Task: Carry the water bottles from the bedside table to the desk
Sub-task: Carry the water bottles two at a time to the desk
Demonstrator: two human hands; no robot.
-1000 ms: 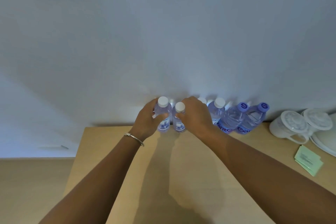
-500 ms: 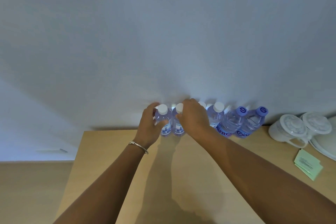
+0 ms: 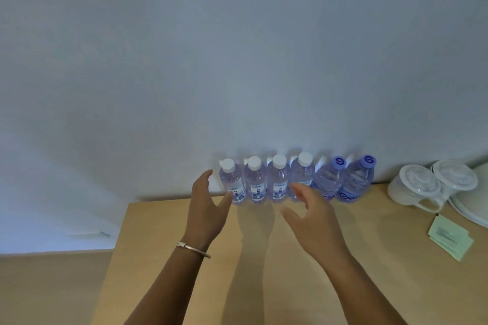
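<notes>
Six clear plastic water bottles (image 3: 277,182), four white-capped and two purple-capped, stand upright in a row along the pale wooden desk's (image 3: 264,272) back edge, and with the left hand (image 3: 204,208) and right hand (image 3: 310,210) spread empty just before them, delivery looks finished.

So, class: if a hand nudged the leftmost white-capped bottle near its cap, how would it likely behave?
The leftmost bottle stands tall and narrow on the desk, so a high push would probably tip it. It looks full, so likely heavy for its size. The next bottle stands close on one side and may stop a fall that way. Once down, its round body would probably roll.
</notes>
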